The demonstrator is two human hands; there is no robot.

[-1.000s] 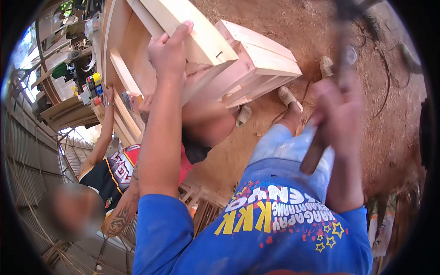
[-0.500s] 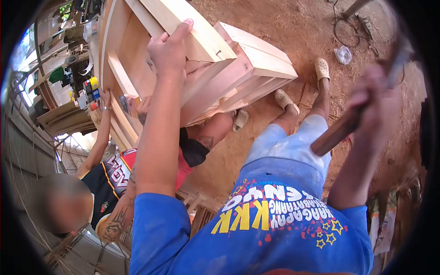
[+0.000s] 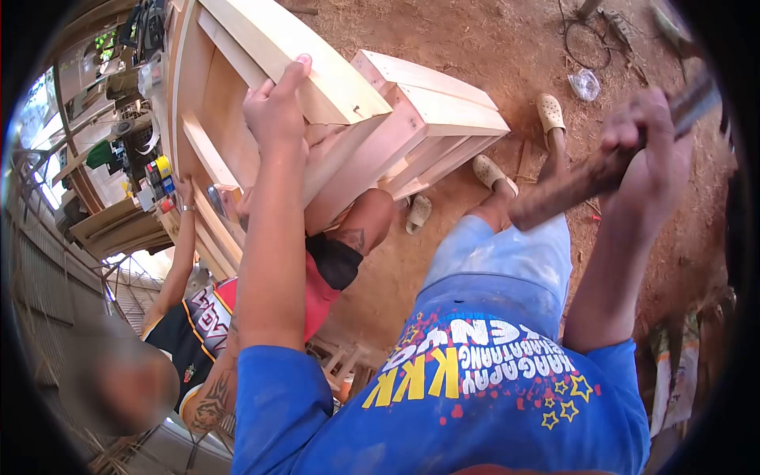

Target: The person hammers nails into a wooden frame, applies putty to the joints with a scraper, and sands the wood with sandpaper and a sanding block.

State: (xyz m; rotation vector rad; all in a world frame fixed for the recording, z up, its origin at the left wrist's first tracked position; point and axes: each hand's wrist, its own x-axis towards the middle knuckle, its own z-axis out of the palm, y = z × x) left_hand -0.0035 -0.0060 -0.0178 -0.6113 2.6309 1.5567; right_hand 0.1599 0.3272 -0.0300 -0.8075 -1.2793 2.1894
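Note:
My left hand is wrapped around the edge of a pale wooden board on top of a wooden frame, thumb lying over the upper face. A small nail shows near that board's end, where the wood edge looks split. Raised at the right, away from the wood, my right hand grips a hammer by its brown wooden handle. The hammer's metal head is blurred near the edge of view.
Another person in a dark and red jersey crouches at the left, hands at the frame. A slatted wooden section extends beside my board. On the dirt floor lie a clear plastic bag and a cable.
The hammer has shifted slightly, with its handle now at a flatter angle. My left hand keeps its hold on the board. The whole view has shifted a little.

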